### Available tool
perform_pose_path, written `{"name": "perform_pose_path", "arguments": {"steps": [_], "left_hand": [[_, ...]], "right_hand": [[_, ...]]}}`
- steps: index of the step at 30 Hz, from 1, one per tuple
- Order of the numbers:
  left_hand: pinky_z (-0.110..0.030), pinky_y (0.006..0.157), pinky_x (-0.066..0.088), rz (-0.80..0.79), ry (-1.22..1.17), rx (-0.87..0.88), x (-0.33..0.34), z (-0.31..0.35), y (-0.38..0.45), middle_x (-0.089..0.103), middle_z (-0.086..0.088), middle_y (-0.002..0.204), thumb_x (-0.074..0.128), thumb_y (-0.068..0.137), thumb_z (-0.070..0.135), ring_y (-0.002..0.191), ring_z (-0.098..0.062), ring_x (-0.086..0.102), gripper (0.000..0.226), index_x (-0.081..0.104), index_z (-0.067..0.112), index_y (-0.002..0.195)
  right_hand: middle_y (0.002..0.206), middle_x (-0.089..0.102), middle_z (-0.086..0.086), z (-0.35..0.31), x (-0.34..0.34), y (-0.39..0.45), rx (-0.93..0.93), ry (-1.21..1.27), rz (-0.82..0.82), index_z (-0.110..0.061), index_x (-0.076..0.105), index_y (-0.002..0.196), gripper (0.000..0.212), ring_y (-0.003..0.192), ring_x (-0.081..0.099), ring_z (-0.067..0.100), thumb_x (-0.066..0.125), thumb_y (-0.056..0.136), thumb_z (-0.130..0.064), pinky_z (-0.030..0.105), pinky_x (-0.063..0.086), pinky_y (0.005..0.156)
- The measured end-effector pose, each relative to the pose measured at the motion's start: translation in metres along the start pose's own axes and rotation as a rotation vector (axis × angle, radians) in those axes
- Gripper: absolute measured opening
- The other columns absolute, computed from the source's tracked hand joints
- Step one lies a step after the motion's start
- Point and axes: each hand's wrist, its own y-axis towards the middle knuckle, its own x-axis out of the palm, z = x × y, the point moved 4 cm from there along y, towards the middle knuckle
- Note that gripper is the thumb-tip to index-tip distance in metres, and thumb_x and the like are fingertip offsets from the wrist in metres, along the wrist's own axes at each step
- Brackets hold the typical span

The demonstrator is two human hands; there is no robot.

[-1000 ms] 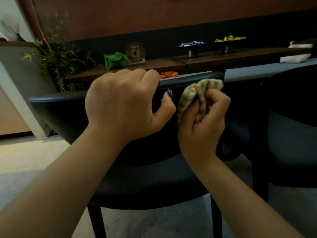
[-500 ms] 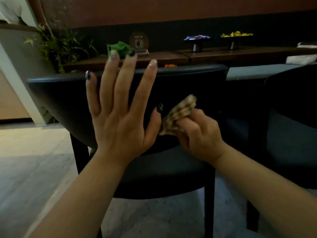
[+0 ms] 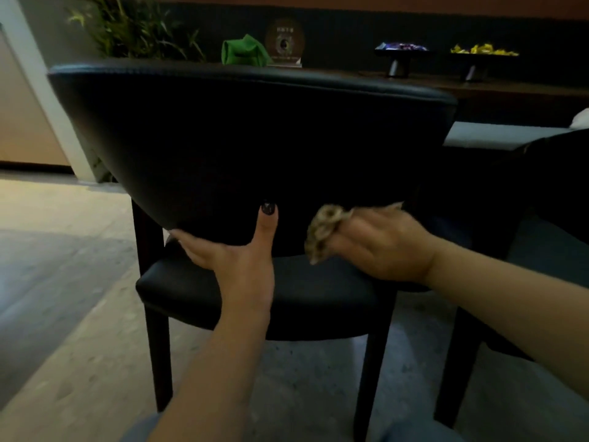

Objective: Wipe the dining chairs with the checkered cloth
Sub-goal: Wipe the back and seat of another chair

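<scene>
A black padded dining chair (image 3: pixel 239 138) stands with its backrest toward me. My left hand (image 3: pixel 239 266) grips the backrest's lower edge, thumb pointing up on the outer face and fingers tucked under the edge above the seat (image 3: pixel 318 307). My right hand (image 3: pixel 382 247) holds the bunched checkered cloth (image 3: pixel 325 231) against the bottom of the backrest, to the right of my left thumb. The right hand and the cloth are motion-blurred.
A second dark chair (image 3: pixel 557 186) stands close on the right at the grey table (image 3: pixel 497 135). Behind it a wooden sideboard carries a green cloth (image 3: pixel 243 54), a round plaque (image 3: pixel 285 43) and two footed bowls (image 3: pixel 401 49). A plant (image 3: pixel 134 27) is at the back left.
My left hand left the top rail, opened flat against the backrest, then dropped to grip its lower edge. My right hand carried the cloth down from the top rail to the backrest's bottom.
</scene>
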Motion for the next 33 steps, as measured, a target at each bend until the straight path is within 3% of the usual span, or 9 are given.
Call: {"name": "perform_pose_path", "arguments": {"steps": [2,5,9,13,16,20,24,29,33], "left_hand": [[-0.039,0.113,0.025,-0.083,-0.146,-0.074,0.001,-0.004,0.004,0.014,0.004,0.158,0.087,0.023,0.068,0.141,-0.02,0.029,0.167,-0.023,0.042,0.147],[-0.055,0.107,0.038,-0.164,-0.282,-0.111,0.007,-0.008,0.007,0.035,0.009,0.146,0.094,0.025,0.058,0.135,-0.02,0.041,0.168,-0.029,0.051,0.14],[-0.051,0.1,0.046,-0.107,-0.29,-0.129,0.01,-0.014,0.012,0.032,0.001,0.152,0.091,0.024,0.065,0.129,-0.02,0.048,0.164,-0.028,0.057,0.136],[-0.049,0.099,0.048,-0.076,-0.313,-0.141,0.008,-0.021,0.014,0.03,0.001,0.153,0.092,0.023,0.064,0.126,-0.018,0.05,0.159,-0.023,0.064,0.134],[-0.047,0.098,0.049,-0.11,-0.347,-0.144,0.004,-0.025,0.012,0.031,0.007,0.145,0.095,0.029,0.056,0.123,-0.016,0.051,0.152,-0.013,0.069,0.134],[-0.043,0.1,0.048,-0.129,-0.453,-0.176,0.005,-0.029,0.011,0.041,0.013,0.134,0.096,0.031,0.05,0.11,-0.009,0.06,0.156,-0.016,0.06,0.14],[-0.045,0.108,0.04,-0.163,-0.414,-0.191,0.009,-0.033,0.006,0.047,0.005,0.143,0.093,0.038,0.05,0.121,-0.011,0.056,0.157,-0.024,0.05,0.143],[-0.046,0.104,0.045,-0.214,-0.394,-0.129,-0.002,-0.031,0.007,0.05,-0.002,0.144,0.085,0.069,0.033,0.124,-0.018,0.056,0.119,-0.003,0.051,0.147],[-0.044,0.098,0.05,-0.282,-0.525,-0.166,-0.011,-0.034,0.003,0.055,-0.004,0.139,0.072,0.08,0.031,0.121,-0.025,0.059,0.086,0.02,0.051,0.146]], "right_hand": [[0.091,0.068,0.007,-0.012,0.015,-0.017,-0.194,0.014,-0.232,-0.009,0.069,0.101,0.024,0.067,0.064,0.024,0.046,0.095,-0.008,0.032,0.053,0.056],[0.089,0.065,0.006,-0.011,0.013,-0.018,-0.215,0.022,-0.264,-0.009,0.068,0.095,0.023,0.062,0.06,0.022,0.046,0.093,-0.006,0.032,0.051,0.052],[0.078,0.063,0.009,0.014,-0.034,0.02,-0.112,-0.007,0.026,-0.008,0.06,0.101,0.009,0.056,0.055,0.024,0.057,0.094,-0.014,0.034,0.047,0.044],[0.091,0.049,0.008,0.056,-0.075,0.064,0.137,-0.161,0.377,-0.006,0.069,0.103,0.016,0.064,0.047,0.021,0.068,0.089,-0.014,0.031,0.038,0.053],[0.086,0.059,0.013,0.054,-0.075,0.074,0.269,-0.141,0.456,0.0,0.072,0.103,0.019,0.067,0.044,0.019,0.061,0.092,-0.013,0.028,0.035,0.057],[0.08,0.064,0.017,0.03,-0.057,0.076,0.328,0.014,0.396,-0.003,0.072,0.105,0.021,0.068,0.055,0.022,0.061,0.088,-0.011,0.032,0.045,0.056],[0.077,0.069,0.008,-0.009,-0.02,0.068,0.133,0.042,0.261,-0.009,0.075,0.099,0.017,0.061,0.065,0.024,0.068,0.087,-0.018,0.035,0.053,0.051],[0.084,0.07,0.009,-0.014,-0.001,0.057,0.032,0.099,0.175,-0.005,0.071,0.109,0.021,0.069,0.067,0.026,0.064,0.091,-0.015,0.036,0.054,0.055],[0.079,0.064,0.003,-0.028,0.007,0.039,-0.241,0.042,-0.102,-0.009,0.073,0.09,0.019,0.06,0.058,0.018,0.055,0.093,-0.015,0.031,0.049,0.052]]}}
